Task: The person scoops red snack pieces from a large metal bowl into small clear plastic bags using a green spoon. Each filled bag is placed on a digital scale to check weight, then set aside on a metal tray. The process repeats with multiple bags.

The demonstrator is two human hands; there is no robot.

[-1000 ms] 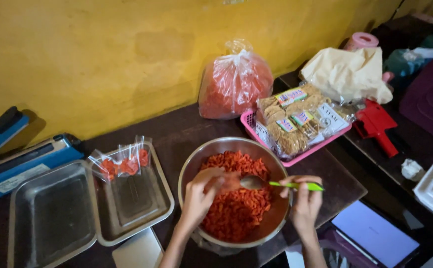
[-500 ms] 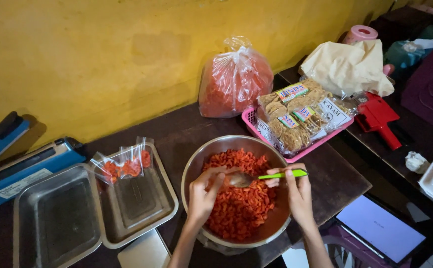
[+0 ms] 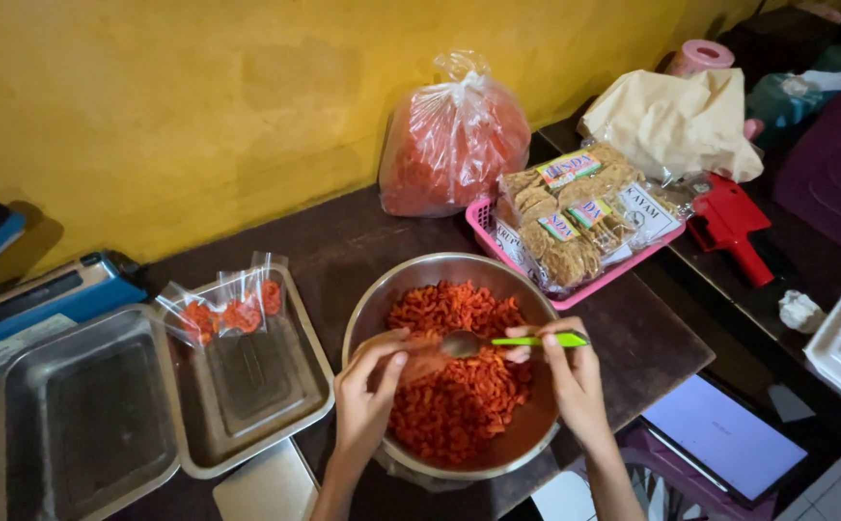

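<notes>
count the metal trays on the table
2. One tray sits at the far left; the other tray is beside it, next to the bowl, holding small filled bags. Its edge overlaps the first.

The bowl (image 3: 374, 309) at lower centre is bare metal, dully shiny and smooth. The spoon (image 3: 497, 342) has a metal scoop and a glossy green plastic handle. The snack bag (image 3: 453, 140) at upper centre is thin clear plastic, crinkled and glinting. At lower left, two trays (image 3: 82, 425) are brushed metal with a soft, scuffed sheen. The small packets (image 3: 222, 311) are clear glossy film. The basket (image 3: 483, 220) is pink plastic. The desk (image 3: 343, 241) is dark wood, matt. The wall (image 3: 198, 106) is matt, uneven yellow plaster.
</notes>
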